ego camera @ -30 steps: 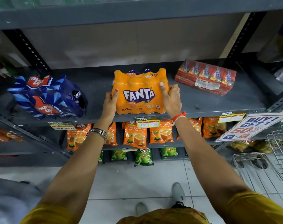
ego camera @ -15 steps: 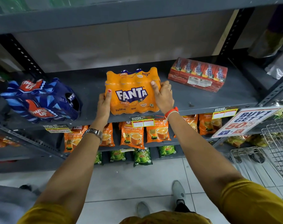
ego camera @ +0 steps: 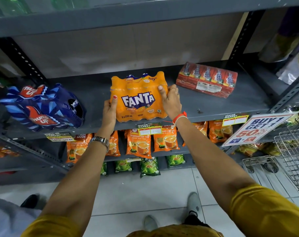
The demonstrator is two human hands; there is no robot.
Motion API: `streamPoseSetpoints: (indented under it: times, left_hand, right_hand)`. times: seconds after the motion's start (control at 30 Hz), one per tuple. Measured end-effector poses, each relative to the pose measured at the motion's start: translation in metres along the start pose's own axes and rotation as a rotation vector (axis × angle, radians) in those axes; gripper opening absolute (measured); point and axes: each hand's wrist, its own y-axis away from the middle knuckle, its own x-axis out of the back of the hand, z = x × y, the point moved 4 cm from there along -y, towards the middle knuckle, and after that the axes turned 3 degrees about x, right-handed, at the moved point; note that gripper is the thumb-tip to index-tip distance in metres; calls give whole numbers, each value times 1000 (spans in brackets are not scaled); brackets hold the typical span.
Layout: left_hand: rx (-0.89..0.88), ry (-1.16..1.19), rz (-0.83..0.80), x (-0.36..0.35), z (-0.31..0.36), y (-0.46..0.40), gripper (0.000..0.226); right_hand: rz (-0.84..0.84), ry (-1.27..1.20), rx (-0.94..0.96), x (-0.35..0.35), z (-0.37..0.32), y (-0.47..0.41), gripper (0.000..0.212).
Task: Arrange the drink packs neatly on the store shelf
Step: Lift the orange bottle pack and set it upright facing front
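An orange Fanta pack (ego camera: 138,98) lies label-up on the grey shelf (ego camera: 213,106), near its front edge. My left hand (ego camera: 109,110) grips its left side, thumb on the top face. My right hand (ego camera: 171,101) grips its right side the same way. A blue Thums Up pack (ego camera: 42,106) lies on the shelf to the left, apart from the Fanta pack. A red pack of juice cartons (ego camera: 206,79) lies at an angle at the back right of the shelf.
Orange tea pouches (ego camera: 138,142) and green pouches (ego camera: 149,166) fill the lower shelves. A "Buy 1 Get 1" sign (ego camera: 254,129) hangs at the right shelf edge. A wire trolley (ego camera: 292,151) stands at the right. Someone's dark shoe (ego camera: 29,200) is at the lower left.
Both hands stay on the Fanta pack at the shelf's front edge, and it sits much as before. The view has shifted slightly.
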Motion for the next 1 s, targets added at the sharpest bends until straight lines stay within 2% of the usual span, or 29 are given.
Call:
streamPoseSetpoints:
  times: [0.23, 0.5, 0.63, 0.77, 0.83, 0.9, 1.0]
  left_hand:
    - [-11, -19, 54, -3, 0, 5, 36]
    - [-1, 77, 105, -13, 3, 2, 12]
    - [-7, 100, 133, -19, 6, 6, 9]
    - [-21, 87, 142, -19, 6, 9, 12]
    - [-26, 84, 142, -17, 6, 9, 21]
    - [-27, 79, 159, -17, 5, 9, 26]
    - [-35, 100, 185, -19, 7, 11, 23]
  right_hand:
    - [-33, -6, 21, 4, 5, -2, 57]
    - [-36, 54, 115, 7, 13, -1, 57]
    - [-53, 50, 150, 9, 13, -2, 59]
    - [-63, 27, 134, 11, 9, 1, 92]
    - [-60, 21, 139, 11, 9, 2, 98]
    - [-69, 31, 146, 12, 10, 1, 91]
    - [-94, 57, 163, 11, 11, -4, 63]
